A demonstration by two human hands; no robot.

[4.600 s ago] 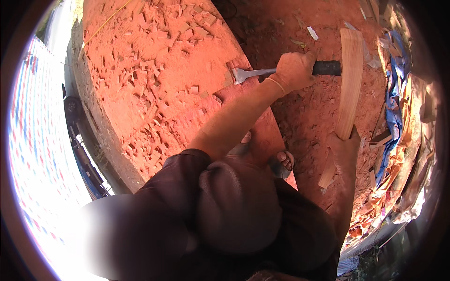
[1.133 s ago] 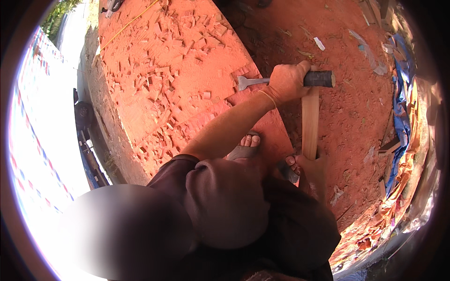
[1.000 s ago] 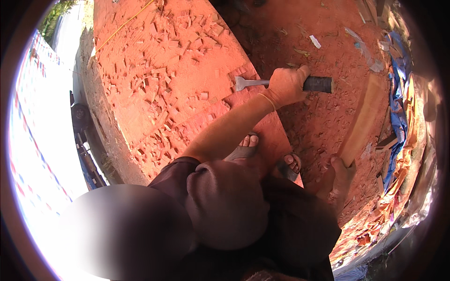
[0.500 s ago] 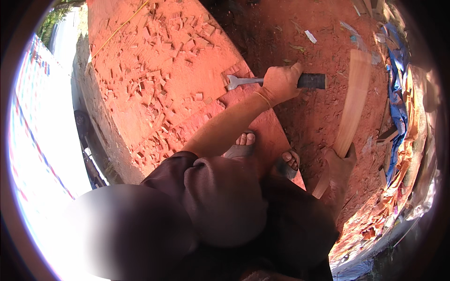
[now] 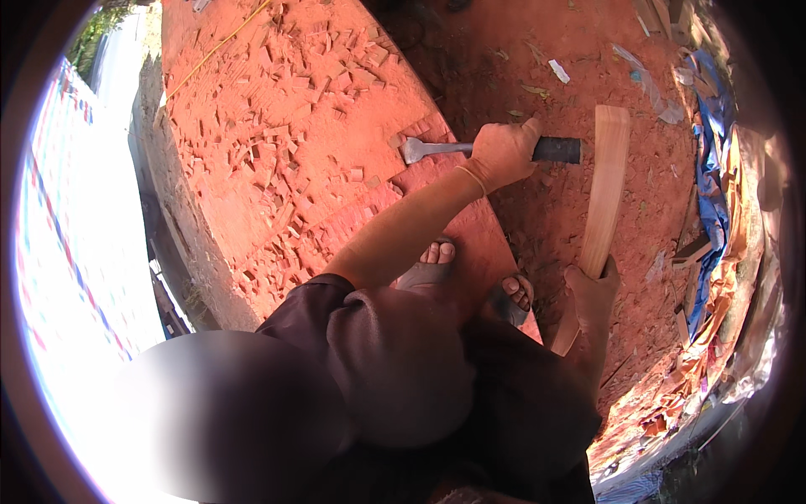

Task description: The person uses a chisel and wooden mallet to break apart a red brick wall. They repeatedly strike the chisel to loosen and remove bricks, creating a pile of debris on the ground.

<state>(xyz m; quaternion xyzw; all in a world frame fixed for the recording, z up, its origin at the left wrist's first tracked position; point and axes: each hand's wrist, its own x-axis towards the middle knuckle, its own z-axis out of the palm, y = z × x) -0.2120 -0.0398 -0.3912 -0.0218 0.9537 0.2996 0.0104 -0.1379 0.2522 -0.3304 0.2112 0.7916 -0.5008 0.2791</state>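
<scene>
My left hand (image 5: 504,155) is closed around a chisel (image 5: 441,149), just ahead of its black-wrapped butt end. The chisel lies nearly level across the view, its flared steel blade touching the edge of a shallow cut in a broad reddish wooden slab (image 5: 327,160). In my right hand (image 5: 593,294) is a long flat wooden bat (image 5: 606,185), gripped near its lower end. The bat's upper part stands just right of the chisel's butt, with a small gap between them in the picture. Fingers of the right hand wrap the wood and are partly hidden.
Loose wood chips (image 5: 277,155) cover much of the slab, and a thin yellow strip (image 5: 220,46) crosses its far left. My feet (image 5: 437,256) are at the slab's near edge. Reddish, littered ground (image 5: 537,202) lies to the right, bordered by a crumpled blue tarp (image 5: 712,193).
The bat in my right hand has swung left, closer to the chisel's butt, and its blur has gone. My left hand and the chisel have barely moved.
</scene>
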